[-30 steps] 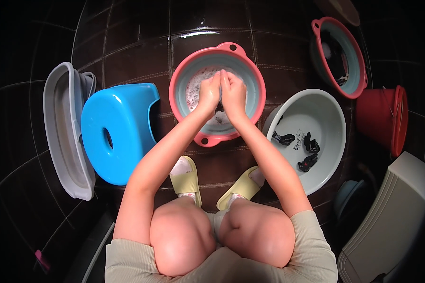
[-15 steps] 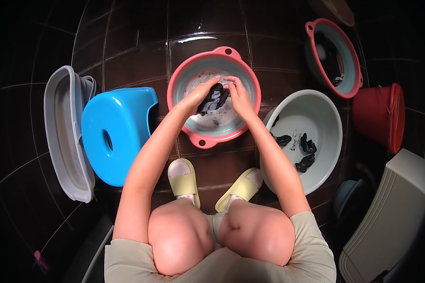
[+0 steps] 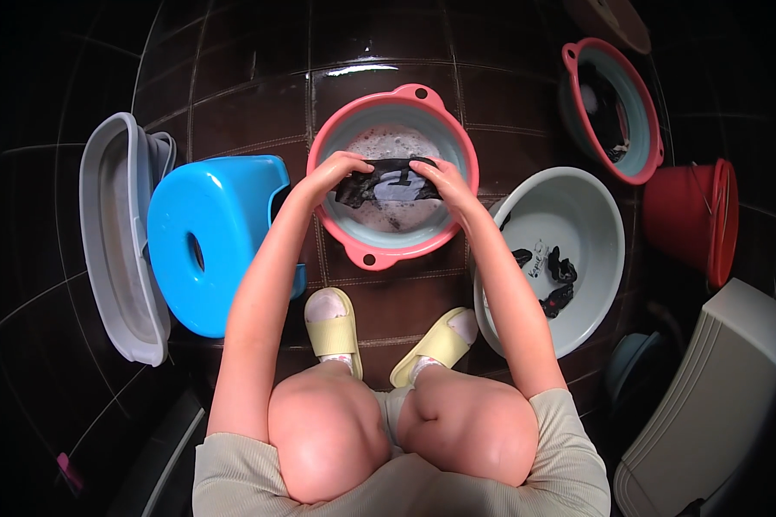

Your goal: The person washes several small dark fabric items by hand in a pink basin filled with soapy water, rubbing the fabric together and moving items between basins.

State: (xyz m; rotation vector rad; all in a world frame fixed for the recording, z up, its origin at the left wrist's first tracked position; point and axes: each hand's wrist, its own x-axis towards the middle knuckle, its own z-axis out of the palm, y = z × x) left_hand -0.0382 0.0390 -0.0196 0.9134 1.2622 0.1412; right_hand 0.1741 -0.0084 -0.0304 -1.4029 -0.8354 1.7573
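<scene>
Over a soapy wash basin with a pink rim (image 3: pixel 470 155) and a grey-blue inside, I hold a small wet garment (image 3: pixel 397 183), black with a grey panel and a dark mark on it. My left hand (image 3: pixel 334 171) pinches its left end, thumb on top. At the right end my right hand (image 3: pixel 444 183) grips it the same way, so the cloth is spread out between them. Most of my fingers are hidden under the fabric. White suds (image 3: pixel 397 142) float on the water beneath.
On the right stands a pale round tub (image 3: pixel 608 284) holding several dark wet pieces (image 3: pixel 562 267). Beyond it are another pink-rimmed basin (image 3: pixel 655 159) with dark cloth and a red bucket (image 3: pixel 685 211). A blue stool (image 3: pixel 233 250) and an upright grey basin (image 3: pixel 90 215) are at left.
The garment was bunched in the suds between my hands. Now it is lifted and stretched flat, with both hands drawn apart and slightly nearer to me.
</scene>
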